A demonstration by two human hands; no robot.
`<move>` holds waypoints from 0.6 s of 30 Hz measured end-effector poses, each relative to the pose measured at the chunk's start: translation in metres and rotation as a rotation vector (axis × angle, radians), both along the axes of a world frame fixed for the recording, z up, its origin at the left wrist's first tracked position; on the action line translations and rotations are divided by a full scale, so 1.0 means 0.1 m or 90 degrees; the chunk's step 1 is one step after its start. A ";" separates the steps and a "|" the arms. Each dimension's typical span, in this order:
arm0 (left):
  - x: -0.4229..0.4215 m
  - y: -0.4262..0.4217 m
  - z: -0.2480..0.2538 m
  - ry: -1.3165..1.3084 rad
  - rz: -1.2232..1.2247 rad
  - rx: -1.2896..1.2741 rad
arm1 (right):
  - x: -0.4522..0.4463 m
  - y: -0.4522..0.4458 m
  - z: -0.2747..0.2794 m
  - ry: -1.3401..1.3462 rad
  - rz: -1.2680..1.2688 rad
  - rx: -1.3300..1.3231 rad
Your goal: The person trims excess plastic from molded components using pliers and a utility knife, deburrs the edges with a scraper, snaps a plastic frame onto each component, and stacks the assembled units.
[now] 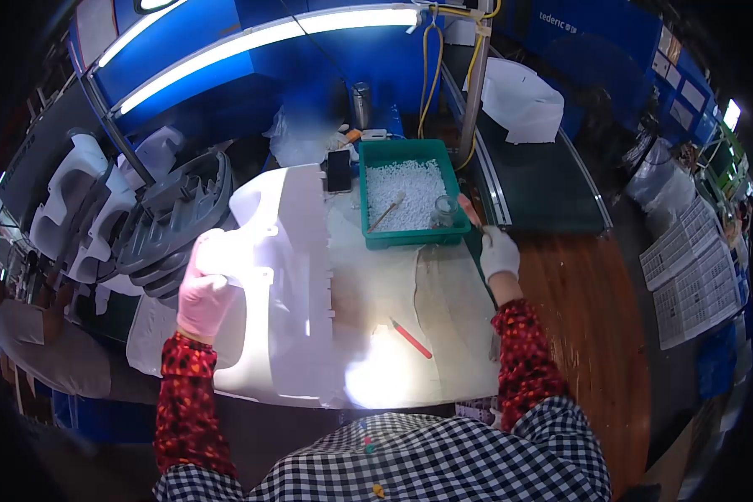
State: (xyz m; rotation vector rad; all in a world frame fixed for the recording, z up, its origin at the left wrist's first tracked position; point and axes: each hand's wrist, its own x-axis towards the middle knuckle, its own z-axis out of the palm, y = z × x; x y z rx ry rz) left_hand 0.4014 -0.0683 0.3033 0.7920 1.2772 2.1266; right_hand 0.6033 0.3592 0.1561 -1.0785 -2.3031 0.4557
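Note:
My left hand (205,289), in a pinkish glove, is closed on the left edge of a large white molded plastic part (297,276). The part stands on the worktable under glare, which hides some of the fingertips. My right hand (499,253), in a white glove, is closed around a slim tool with a pinkish-orange end (470,209); its kind is unclear. Beside that hand is a green tray (414,240) of white pellets (406,184), holding a thin stick (387,211) and a small glass jar (445,211). A red-handled pointed tool (412,339) lies on the table.
Grey plastic parts (176,213) are stacked at left, near white molded parts (88,192). A dark phone-like object (339,171) lies behind the white part. A conveyor belt (544,188) carries another white part (523,100) at right. A tube lamp (268,54) hangs overhead.

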 end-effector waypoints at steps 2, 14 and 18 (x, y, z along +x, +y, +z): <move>-0.01 0.02 0.26 -0.053 -0.089 0.040 | -0.24 0.08 0.51 -0.164 0.035 0.075; -0.06 0.22 0.31 0.145 0.102 -0.090 | -1.38 0.27 0.76 -0.604 0.166 0.099; -0.11 0.29 0.42 0.160 0.034 -0.108 | -1.17 0.42 0.99 -0.596 0.121 0.045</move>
